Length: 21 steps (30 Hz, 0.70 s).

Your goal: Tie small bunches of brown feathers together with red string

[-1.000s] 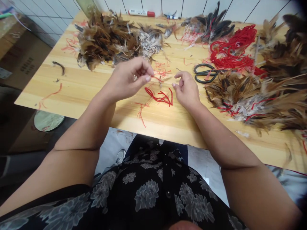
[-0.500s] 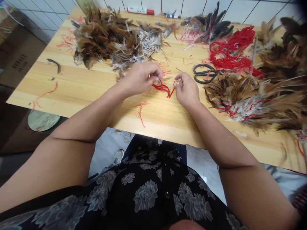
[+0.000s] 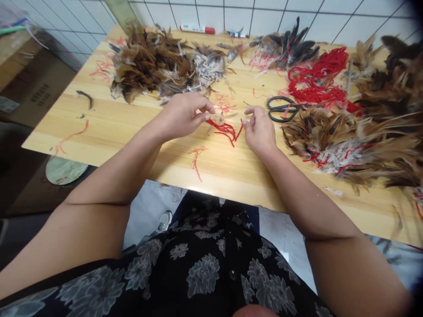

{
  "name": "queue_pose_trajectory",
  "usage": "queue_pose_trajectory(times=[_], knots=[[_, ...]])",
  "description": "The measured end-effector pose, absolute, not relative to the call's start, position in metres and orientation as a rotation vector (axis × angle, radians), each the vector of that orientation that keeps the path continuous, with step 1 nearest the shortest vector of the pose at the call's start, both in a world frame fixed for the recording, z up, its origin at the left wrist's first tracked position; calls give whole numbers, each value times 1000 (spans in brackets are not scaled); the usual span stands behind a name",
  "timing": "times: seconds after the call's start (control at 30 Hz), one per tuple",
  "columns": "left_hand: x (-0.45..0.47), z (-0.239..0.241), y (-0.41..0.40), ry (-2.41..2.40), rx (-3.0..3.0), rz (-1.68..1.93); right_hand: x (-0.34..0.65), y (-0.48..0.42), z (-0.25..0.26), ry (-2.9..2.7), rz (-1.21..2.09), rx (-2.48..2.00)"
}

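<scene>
My left hand (image 3: 183,115) pinches one end of a small bundle of red string (image 3: 226,129) just above the wooden table (image 3: 132,132). Thumb and forefinger of my right hand (image 3: 259,130) hold the bundle's other end, close to its right side. The red strands sag between the two hands and touch the tabletop. Black scissors (image 3: 282,108) lie just right of my right hand.
A brown feather pile (image 3: 148,66) lies at the back left, and another feather heap (image 3: 357,136) tied with red string on the right. A skein of red cord (image 3: 317,77) sits behind the scissors. Loose red scraps (image 3: 196,158) litter the front. A marker (image 3: 196,29) lies by the tiled wall.
My left hand came down from above the table to the red bundle and took hold of it. My right hand closed on the other end; the bundle lifted slightly.
</scene>
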<state>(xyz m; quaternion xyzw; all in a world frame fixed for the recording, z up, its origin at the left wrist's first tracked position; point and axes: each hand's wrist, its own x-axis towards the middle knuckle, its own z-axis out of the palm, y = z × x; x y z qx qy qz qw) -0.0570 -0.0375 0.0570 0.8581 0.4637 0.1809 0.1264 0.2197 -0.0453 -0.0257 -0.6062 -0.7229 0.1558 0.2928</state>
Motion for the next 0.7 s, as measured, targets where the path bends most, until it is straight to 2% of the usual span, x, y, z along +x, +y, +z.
queue_pose_trajectory(times=[0.13,0.27,0.4,0.7], knots=[[-86,57,-22,1537,2499,595,218,-48,-21,-1907,403,-1618],[-140,50,9,1932,2381,723,218,-49,-17,-1920,440,-1650],[-186,42,34,2204,2140,656,221,-47,-18,-1909,452,-1639],[-159,43,62,1982,2325,612,225,-45,-24,-1896,429,-1620]])
